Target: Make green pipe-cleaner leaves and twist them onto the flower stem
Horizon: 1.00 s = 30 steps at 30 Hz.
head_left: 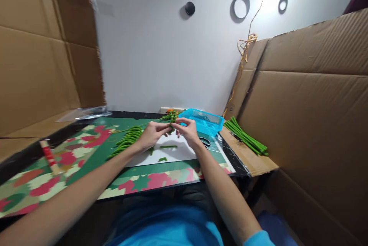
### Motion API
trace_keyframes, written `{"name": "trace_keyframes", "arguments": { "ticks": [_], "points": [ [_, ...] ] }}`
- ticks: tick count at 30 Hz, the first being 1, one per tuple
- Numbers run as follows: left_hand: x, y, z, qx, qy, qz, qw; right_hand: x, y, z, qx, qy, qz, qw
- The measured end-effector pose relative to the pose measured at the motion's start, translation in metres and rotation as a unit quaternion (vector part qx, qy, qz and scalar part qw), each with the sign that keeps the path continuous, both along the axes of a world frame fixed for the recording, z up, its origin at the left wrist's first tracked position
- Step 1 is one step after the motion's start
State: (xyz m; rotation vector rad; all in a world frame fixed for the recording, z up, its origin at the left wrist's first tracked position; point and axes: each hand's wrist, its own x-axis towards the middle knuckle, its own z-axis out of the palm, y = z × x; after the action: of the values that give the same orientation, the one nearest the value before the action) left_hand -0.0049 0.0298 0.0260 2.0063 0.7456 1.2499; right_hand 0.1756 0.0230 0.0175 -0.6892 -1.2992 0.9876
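My left hand [155,134] and my right hand [186,129] meet over a white sheet [178,154], with fingertips pinched together on a green fuzzy pipe cleaner piece [171,117]. Its exact shape is partly hidden by my fingers. Just left of my left hand lies a row of bent green pipe cleaners [128,140]. Below the hands, a short straight green piece [168,146] and a small bent green piece [162,159] rest on the sheet. Scissors [205,142] with dark handles lie beside my right wrist, partly covered by it.
A blue plastic basket [214,123] stands behind my right hand. Straight green pipe cleaners [247,136] lie bundled on cardboard at right. Something orange [170,111] sits behind the hands. A red-and-white strip [49,157] lies left. Cardboard walls [310,104] flank the table.
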Motion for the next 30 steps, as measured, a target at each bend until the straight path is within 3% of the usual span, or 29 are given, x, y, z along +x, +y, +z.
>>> {"name": "trace_keyframes", "arguments": {
  "ticks": [16,30],
  "points": [
    [-0.006,-0.003,0.005,0.025,0.092,0.006,0.995,-0.007,0.003,-0.005,0.006,-0.053,0.018,0.998],
    [-0.004,-0.007,0.005,0.002,0.099,-0.021,0.995,-0.010,0.006,-0.006,0.011,-0.017,0.012,1.000]
  ]
}}
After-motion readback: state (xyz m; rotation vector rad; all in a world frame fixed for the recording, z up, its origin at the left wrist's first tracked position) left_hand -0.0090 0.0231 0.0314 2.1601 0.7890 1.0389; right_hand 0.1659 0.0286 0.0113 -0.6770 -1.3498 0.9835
